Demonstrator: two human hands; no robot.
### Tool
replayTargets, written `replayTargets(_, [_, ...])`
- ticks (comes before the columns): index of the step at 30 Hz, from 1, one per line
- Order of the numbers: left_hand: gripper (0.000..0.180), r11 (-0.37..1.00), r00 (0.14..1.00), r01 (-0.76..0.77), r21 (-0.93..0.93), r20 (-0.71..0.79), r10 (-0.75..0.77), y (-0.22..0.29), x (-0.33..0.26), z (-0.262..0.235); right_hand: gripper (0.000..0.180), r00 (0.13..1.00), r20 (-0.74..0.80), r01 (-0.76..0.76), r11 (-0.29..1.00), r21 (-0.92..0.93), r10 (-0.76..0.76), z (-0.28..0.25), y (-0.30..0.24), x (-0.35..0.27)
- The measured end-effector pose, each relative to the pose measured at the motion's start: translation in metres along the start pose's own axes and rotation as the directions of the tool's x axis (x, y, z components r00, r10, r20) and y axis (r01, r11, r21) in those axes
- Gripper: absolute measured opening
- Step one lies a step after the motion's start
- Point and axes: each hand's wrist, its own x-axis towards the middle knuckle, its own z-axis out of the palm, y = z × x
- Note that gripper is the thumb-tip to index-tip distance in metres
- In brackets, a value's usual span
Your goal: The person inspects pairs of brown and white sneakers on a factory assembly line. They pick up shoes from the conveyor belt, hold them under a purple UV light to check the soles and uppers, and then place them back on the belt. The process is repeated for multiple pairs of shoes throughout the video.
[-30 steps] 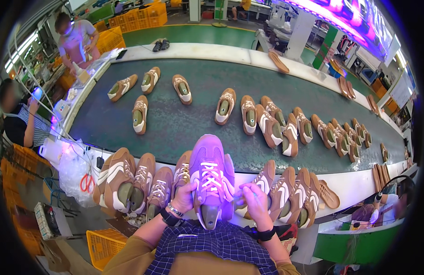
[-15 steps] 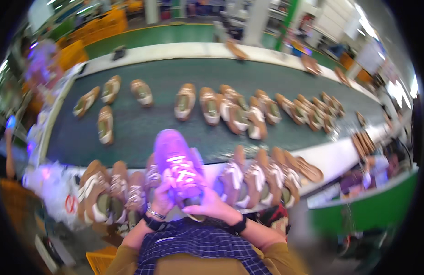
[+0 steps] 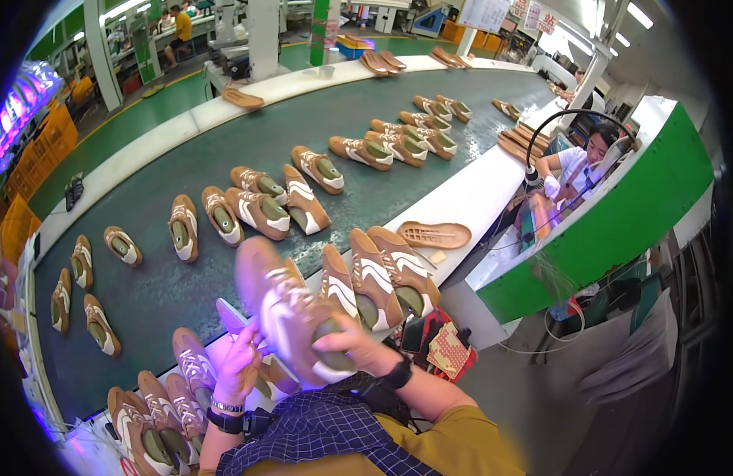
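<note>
My right hand [image 3: 352, 345] grips a brown sneaker [image 3: 283, 305] with white stripes and pale laces by its heel end. The sneaker is tilted in front of me, its toe pointing up and away and blurred by motion. My left hand [image 3: 238, 366] is beside it on the left, apart from the sneaker's upper, with fingers bent together. A flat lilac-lit piece [image 3: 232, 316] shows just above those fingers; its kind is unclear. Under the held sneaker another shoe [image 3: 275, 377] is partly hidden. Three matching sneakers [image 3: 374, 278] stand on the white ledge to the right.
Several sneakers [image 3: 164, 408] line the ledge at the left. More lie along the dark green conveyor belt [image 3: 168, 278]. A loose brown sole [image 3: 434, 235] rests on the right ledge. Beyond a green-sided station [image 3: 589, 214], a gloved co-worker's hand [image 3: 550, 187] is at work.
The view has swung to the right. The sneaker has left the strong purple light and is now in my right hand alone; my left hand has come away from it.
</note>
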Motion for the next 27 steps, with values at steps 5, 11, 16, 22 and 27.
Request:
replayTargets(5, [0.064,0.996,0.998,0.060,0.062,-0.003,-0.060,0.004,0.016,0.003,0.051,0.905,-0.351,0.176,0.963,-0.206,-0.241,-0.085,-0.090,-0.018])
replayTargets(11, [0.042,0.993,0.987,0.114,0.037,-0.115,-0.109,0.001,0.014,-0.005,0.012,0.653,-0.612,0.182,0.877,-0.445,-0.446,-0.275,-0.173,-0.031])
replayTargets(16, [0.041,0.991,0.966,0.112,0.074,-0.240,-0.091,0.001,0.009,-0.018,0.019,0.554,-0.725,-0.013,0.866,-0.500,-0.410,-0.395,-0.193,-0.044])
replayTargets(22, [0.038,0.984,0.926,0.131,0.117,-0.368,-0.080,-0.002,-0.002,-0.024,0.035,0.351,-0.735,-0.391,0.622,-0.678,-0.580,-0.432,-0.165,-0.029])
replayTargets(27, [0.035,0.987,0.917,0.122,0.109,-0.392,-0.070,-0.011,-0.013,-0.042,0.048,0.082,-0.641,-0.852,0.280,-0.443,-0.763,-0.367,-0.163,-0.003])
